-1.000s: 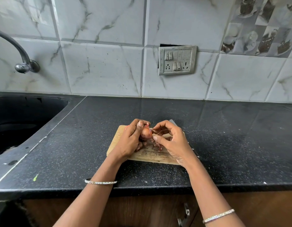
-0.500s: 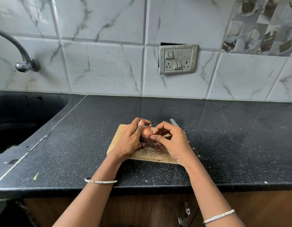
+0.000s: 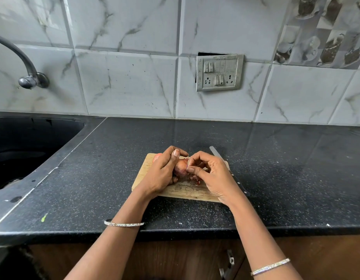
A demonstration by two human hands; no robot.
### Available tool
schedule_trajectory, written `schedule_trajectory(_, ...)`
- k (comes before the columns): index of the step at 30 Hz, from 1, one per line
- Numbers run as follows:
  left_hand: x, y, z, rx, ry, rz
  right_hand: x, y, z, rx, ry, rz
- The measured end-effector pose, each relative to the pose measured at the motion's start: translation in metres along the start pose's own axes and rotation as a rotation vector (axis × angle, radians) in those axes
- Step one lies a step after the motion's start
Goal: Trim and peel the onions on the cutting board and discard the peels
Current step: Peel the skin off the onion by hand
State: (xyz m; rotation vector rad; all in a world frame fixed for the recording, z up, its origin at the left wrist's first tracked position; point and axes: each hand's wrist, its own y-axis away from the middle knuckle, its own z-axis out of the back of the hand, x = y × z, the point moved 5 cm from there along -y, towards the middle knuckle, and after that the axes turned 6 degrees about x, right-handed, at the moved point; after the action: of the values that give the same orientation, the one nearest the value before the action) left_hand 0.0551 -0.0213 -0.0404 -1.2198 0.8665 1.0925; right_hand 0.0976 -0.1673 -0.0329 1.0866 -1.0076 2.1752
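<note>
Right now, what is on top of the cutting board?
Peel scraps lie on the cutting board; the left hand holds an onion over it, the right hand pinching its skin. Hands hide the rest.

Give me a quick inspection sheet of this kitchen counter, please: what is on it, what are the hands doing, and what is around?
Surface: black speckled countertop with a wooden cutting board on it.
Job's things: onion held at the board's middle; what looks like a second onion, mostly hidden behind the left hand; knife lying along the board's right edge.
Clutter: peel scraps on the board; green scrap near the counter's front left.
Hands: left hand grips the onion; right hand pinches its skin.
Cables: nothing seen.
Surroundings: sink and tap at left; switch panel on the tiled wall.
</note>
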Motion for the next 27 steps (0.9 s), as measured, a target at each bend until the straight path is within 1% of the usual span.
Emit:
schedule_trajectory(8, -0.001, 0.001, -0.002, 0.004, 0.058, 0.018, 0.000, -0.001, -0.002, 0.042, 0.062, 0.012)
schedule_trajectory(11, 0.000, -0.001, -0.001, 0.008, 0.057, 0.022, 0.001, -0.001, 0.000, 0.001, 0.052, 0.015)
schedule_trajectory(14, 0.002, -0.002, -0.002, 0.048, 0.125, 0.046, 0.003, 0.000, 0.003, -0.060, 0.056, 0.034)
schedule_trajectory(19, -0.003, 0.001, -0.002, 0.114, 0.201, -0.022, 0.002, 0.001, 0.009, -0.160, 0.140, 0.061)
schedule_trajectory(23, -0.006, 0.002, -0.001, 0.078, 0.172, -0.067, 0.000, 0.000, 0.010, -0.175, 0.153, 0.060)
schedule_trajectory(27, -0.005, 0.002, -0.001, 0.050, 0.165, -0.065, 0.000, 0.000, 0.011, -0.186, 0.156, 0.064)
